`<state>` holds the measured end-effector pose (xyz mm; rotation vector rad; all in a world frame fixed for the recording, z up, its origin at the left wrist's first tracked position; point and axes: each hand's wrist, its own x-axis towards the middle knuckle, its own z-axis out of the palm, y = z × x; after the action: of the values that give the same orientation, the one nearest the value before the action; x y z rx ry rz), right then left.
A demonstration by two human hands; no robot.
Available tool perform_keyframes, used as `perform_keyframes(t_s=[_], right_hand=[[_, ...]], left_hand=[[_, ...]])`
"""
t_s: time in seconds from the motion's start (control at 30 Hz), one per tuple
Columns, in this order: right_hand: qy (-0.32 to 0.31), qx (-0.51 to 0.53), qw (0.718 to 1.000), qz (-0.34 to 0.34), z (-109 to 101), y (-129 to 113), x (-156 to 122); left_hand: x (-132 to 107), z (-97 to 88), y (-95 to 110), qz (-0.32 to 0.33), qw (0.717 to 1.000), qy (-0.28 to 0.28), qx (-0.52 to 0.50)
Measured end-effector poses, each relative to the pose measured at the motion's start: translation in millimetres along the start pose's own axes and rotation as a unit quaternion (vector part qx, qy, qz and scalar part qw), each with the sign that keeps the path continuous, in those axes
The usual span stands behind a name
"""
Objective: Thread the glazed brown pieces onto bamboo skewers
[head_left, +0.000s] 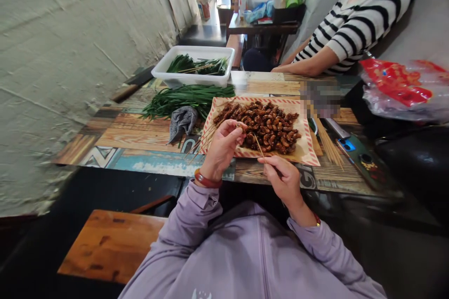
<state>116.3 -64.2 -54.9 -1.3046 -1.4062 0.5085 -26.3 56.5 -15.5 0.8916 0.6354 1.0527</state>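
Note:
My left hand (224, 145), with an amber-coloured bangle at the wrist, pinches a small brown piece of food (240, 125) between thumb and fingers. A thin bamboo skewer (260, 145) is gripped in my right hand (283, 181), its tip pointing up and left, apart from the pinched piece. Just beyond both hands, glossy brown curled food pieces (273, 126) lie heaped on paper with a red-striped border (310, 152). Loaded skewers (224, 114) rest at the left of the heap, their bare ends sticking out toward me.
Behind the paper lie green chives (189, 98) and a grey cloth (183, 121). A white plastic tub (159, 72) holds more chives. Bare skewers (329, 145) and a phone (365, 161) are at the right. A person in a striped top (358, 28) sits across, near a red-printed plastic bag (403, 81).

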Motion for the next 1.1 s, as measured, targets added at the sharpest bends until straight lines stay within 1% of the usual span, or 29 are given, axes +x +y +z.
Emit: perform_keyframes(t_s=[0.13, 0.27, 0.37, 0.47, 0.6, 0.73, 0.87, 1.1], right_hand=[[0.002, 0.008, 1.0, -0.01, -4.0, -9.5, 8.2], [0.014, 0.001, 1.0, -0.023, 1.5, -7.6, 17.5], [0.015, -0.012, 0.999, -0.032, 8.8, 1.0, 15.8], [0.015, -0.025, 0.999, -0.039, 14.0, 10.2, 11.6], [0.008, -0.024, 1.0, -0.008, 15.7, 17.1, 10.3], [0.01, -0.016, 1.0, 0.011, 16.9, 19.5, 10.6], [0.014, -0.032, 0.999, -0.004, 17.7, 18.1, 9.4], [0.015, -0.043, 0.998, -0.034, 16.4, 15.0, 7.4]], left_hand=[[0.3, 2.2, -2.3, 0.012, 1.0, 0.011, 0.001], [1.6, 1.6, -6.8, -0.006, 1.0, 0.0, -0.009], [-1.0, -0.4, -8.1, -0.02, 1.0, -0.012, -0.003], [-5.4, -1.0, -8.0, -0.014, 0.999, -0.02, 0.021], [-8.5, -0.4, -8.0, -0.001, 0.999, -0.014, 0.041], [-8.0, -2.0, -8.5, -0.011, 1.0, -0.008, 0.021], [-6.5, -4.1, -8.8, -0.015, 1.0, -0.011, 0.004], [-7.4, -1.2, -6.3, 0.023, 0.998, -0.015, 0.052]])
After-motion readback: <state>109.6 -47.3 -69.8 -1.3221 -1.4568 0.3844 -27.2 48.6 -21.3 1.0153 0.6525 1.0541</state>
